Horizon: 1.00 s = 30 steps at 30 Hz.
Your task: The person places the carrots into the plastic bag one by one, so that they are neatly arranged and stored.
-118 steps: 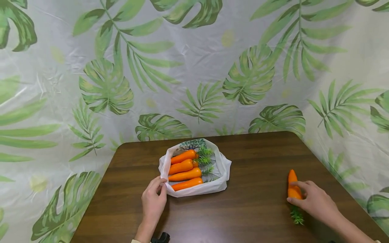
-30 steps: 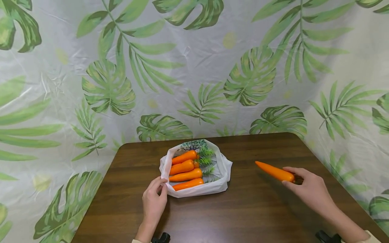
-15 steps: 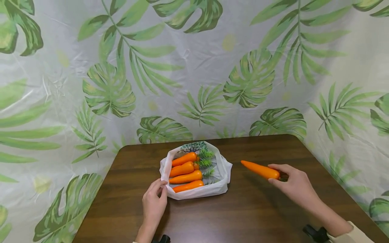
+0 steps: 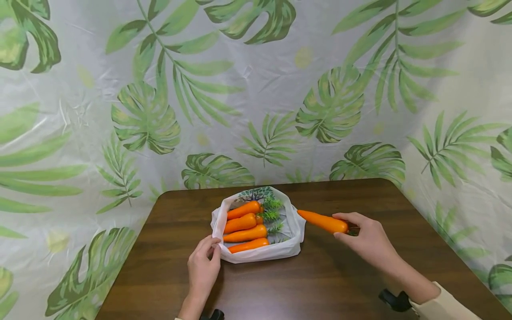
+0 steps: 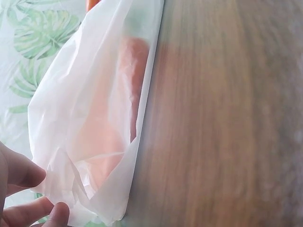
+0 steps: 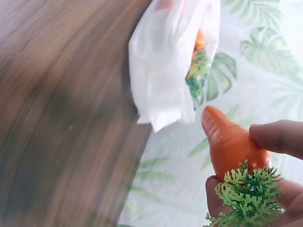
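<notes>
A white plastic bag lies on the table with its mouth spread wide. Several orange carrots with green tops lie side by side inside it. My left hand pinches the near left corner of the bag's rim; in the left wrist view the thin film sits between thumb and fingers. My right hand grips another carrot by its thick end, above the table. Its tip points left, by the bag's right edge. Its leafy top shows in the right wrist view and is mostly hidden in the head view.
The dark brown wooden table extends around the bag, with rounded far corners. Behind it hangs a pale sheet with a green leaf print. A black strap device sits on my right wrist.
My right hand took hold of the carrot at the right of the table, lifted it, turned its tip leftward and carried it left to the bag. The left hand stayed on the rim.
</notes>
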Motion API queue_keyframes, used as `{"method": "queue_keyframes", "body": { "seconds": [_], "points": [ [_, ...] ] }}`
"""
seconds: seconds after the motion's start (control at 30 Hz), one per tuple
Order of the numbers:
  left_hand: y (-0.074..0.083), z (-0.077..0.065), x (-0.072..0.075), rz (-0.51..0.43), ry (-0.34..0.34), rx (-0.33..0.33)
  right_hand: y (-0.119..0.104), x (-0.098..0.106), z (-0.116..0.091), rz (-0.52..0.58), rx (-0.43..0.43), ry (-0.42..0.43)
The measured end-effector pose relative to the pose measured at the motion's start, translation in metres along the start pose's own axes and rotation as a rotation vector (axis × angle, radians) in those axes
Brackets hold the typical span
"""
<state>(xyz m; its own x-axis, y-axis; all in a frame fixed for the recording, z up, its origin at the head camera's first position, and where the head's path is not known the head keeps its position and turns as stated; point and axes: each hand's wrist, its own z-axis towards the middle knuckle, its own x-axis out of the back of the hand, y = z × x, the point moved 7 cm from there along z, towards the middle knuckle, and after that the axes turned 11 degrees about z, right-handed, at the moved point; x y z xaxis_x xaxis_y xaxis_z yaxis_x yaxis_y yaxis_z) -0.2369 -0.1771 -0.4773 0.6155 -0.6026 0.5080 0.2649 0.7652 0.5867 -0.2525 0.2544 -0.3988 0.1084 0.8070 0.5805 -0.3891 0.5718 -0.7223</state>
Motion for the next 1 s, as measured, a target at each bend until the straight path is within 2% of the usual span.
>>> {"method": "queue_keyframes", "body": {
  "seconds": [0.37, 0.6, 1.0],
  "points": [
    [0.001, 0.001, 0.000, 0.001, -0.002, 0.002, -0.018, -0.024, 0.012, 0.102, 0.051, -0.034],
    [0.002, 0.003, 0.000, 0.013, 0.009, -0.010, -0.024, -0.044, 0.017, 0.151, 0.052, -0.081],
    [0.003, 0.012, 0.001, 0.009, -0.022, -0.039, -0.035, -0.083, 0.030, 0.239, 0.085, -0.185]
  ]
}}
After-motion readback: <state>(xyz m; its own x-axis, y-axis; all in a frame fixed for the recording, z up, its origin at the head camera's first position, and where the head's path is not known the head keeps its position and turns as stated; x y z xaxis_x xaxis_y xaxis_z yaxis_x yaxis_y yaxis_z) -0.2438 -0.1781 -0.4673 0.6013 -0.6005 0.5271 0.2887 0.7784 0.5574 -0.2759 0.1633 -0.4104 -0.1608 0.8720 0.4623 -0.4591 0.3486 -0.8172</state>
